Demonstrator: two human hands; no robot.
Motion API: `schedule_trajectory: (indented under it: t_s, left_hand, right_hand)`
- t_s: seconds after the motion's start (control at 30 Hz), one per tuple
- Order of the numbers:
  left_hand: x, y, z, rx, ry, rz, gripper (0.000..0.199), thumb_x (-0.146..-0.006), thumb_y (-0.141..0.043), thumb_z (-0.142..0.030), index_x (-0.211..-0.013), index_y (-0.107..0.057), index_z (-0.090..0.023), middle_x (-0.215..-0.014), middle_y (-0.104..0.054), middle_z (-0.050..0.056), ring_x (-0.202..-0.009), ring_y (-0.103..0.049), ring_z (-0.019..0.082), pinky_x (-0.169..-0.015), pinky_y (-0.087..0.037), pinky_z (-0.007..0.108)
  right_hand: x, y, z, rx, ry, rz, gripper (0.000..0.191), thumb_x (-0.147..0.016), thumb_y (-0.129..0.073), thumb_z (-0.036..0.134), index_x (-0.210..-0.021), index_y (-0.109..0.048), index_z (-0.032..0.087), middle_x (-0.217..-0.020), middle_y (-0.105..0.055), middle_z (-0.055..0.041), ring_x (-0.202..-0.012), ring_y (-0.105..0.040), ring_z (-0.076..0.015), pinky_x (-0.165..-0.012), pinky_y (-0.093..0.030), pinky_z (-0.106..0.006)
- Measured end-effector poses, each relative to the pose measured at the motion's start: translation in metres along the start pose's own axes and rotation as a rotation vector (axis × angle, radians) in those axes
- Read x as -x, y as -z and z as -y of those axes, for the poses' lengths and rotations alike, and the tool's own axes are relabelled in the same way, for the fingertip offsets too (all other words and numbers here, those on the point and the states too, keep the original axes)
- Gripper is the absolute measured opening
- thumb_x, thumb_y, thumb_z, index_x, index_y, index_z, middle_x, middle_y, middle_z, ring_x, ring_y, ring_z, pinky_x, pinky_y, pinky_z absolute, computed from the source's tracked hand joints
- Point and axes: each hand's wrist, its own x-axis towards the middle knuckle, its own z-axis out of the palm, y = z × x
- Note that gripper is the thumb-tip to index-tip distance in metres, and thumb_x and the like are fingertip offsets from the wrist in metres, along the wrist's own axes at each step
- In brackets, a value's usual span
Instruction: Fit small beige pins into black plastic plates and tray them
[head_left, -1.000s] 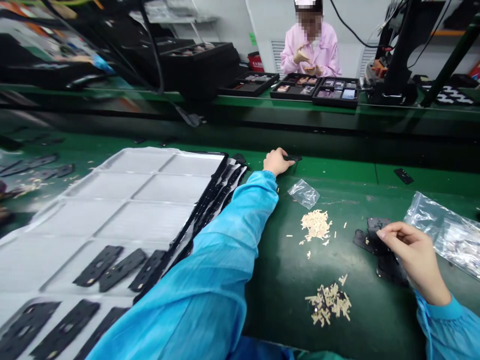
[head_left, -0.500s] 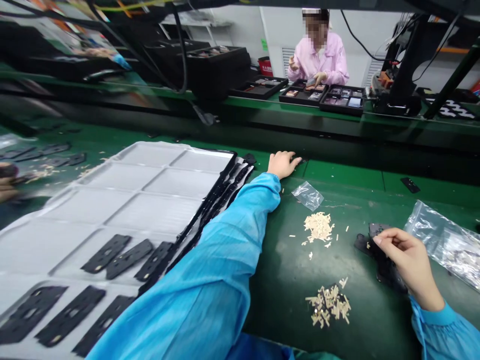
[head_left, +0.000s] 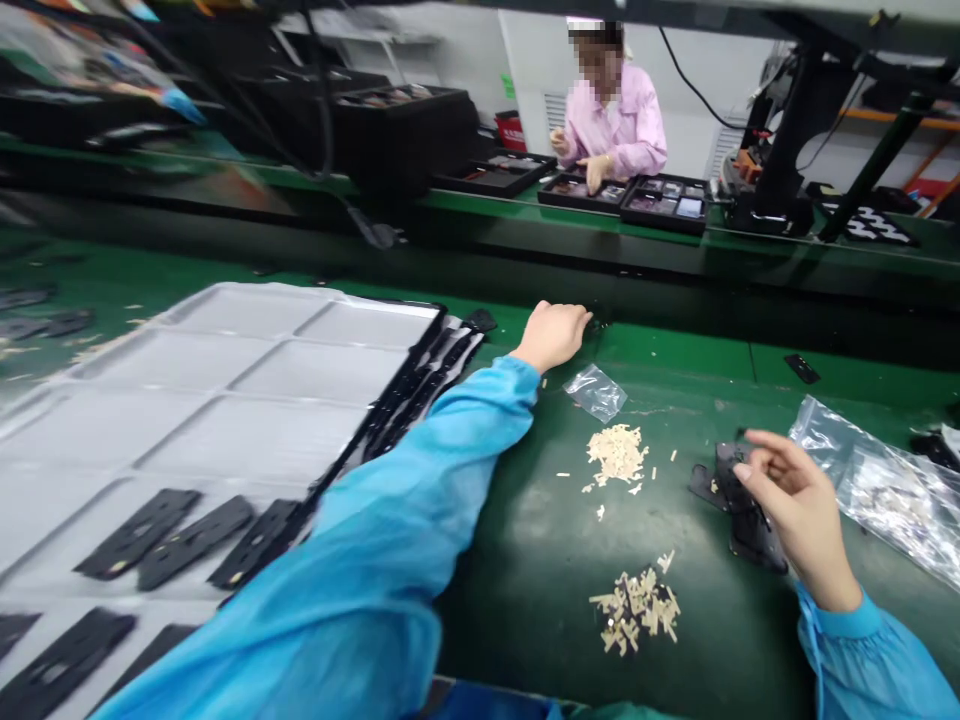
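Observation:
My left hand (head_left: 555, 334) reaches out to the far side of the green table. Its fingers are bent together over a small dark spot there, and what they pinch is hidden. On the right, my right hand (head_left: 799, 505) hovers over several black plastic plates (head_left: 756, 540), thumb and index finger apart. A tiny dark bit shows by the index fingertip. Left of that hand lie a pile of small cream strips (head_left: 616, 453) and, nearer me, a second pile of strips (head_left: 639, 612) mixed with dark bits. A small clear bag (head_left: 596, 392) rests below my left hand.
Stacked white compartment trays (head_left: 277, 365) fill the left, with several black plates (head_left: 196, 537) on top. A larger clear bag (head_left: 892, 490) lies at right. One black plate (head_left: 802, 368) sits farther back. Across the bench, a person in pink (head_left: 619, 120) works over black trays (head_left: 664, 203).
My left hand's fingers, spread before, have drawn together and bent down. My right thumb and index finger have moved apart above the black plates. The whole view has shifted slightly.

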Motion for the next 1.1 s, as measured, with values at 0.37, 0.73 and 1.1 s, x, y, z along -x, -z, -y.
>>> schedule_trajectory:
  t_s: [0.37,0.73,1.1]
  left_hand:
    - [0.142,0.01,-0.115,0.897,-0.077,0.157,0.027,-0.098,-0.059,-0.039,-0.112,-0.072,-0.021,-0.096,-0.075,0.005,-0.08,-0.066,0.019,-0.068,-0.051,0.029]
    - [0.154,-0.015,-0.109,1.275,0.327,0.03,0.023,-0.092,-0.066,-0.035,-0.075,-0.061,-0.019,-0.059,-0.065,-0.003,-0.058,-0.062,0.013,-0.06,-0.051,0.024]
    - [0.16,-0.013,-0.123,1.29,0.374,0.075,0.028,-0.089,-0.066,-0.03,-0.114,-0.069,-0.017,-0.058,-0.068,-0.005,-0.052,-0.063,0.013,-0.058,-0.058,0.025]
  right_hand:
    - [0.029,-0.05,0.035,-0.079,-0.102,0.234,0.077,-0.089,-0.072,0.028,-0.156,-0.033,0.029,-0.088,-0.073,-0.0003,-0.069,-0.065,-0.0176,-0.062,-0.054,-0.032]
    - [0.025,-0.051,0.033,-0.012,-0.183,0.074,0.029,-0.081,-0.078,0.034,-0.106,-0.074,0.021,-0.087,-0.074,-0.0045,-0.072,-0.064,-0.0175,-0.057,-0.052,-0.028]
    - [0.027,-0.058,0.037,0.138,-0.164,0.044,0.009,-0.076,-0.075,0.026,-0.069,-0.072,0.021,-0.059,-0.065,0.0016,-0.05,-0.051,-0.0117,-0.047,-0.043,-0.025]
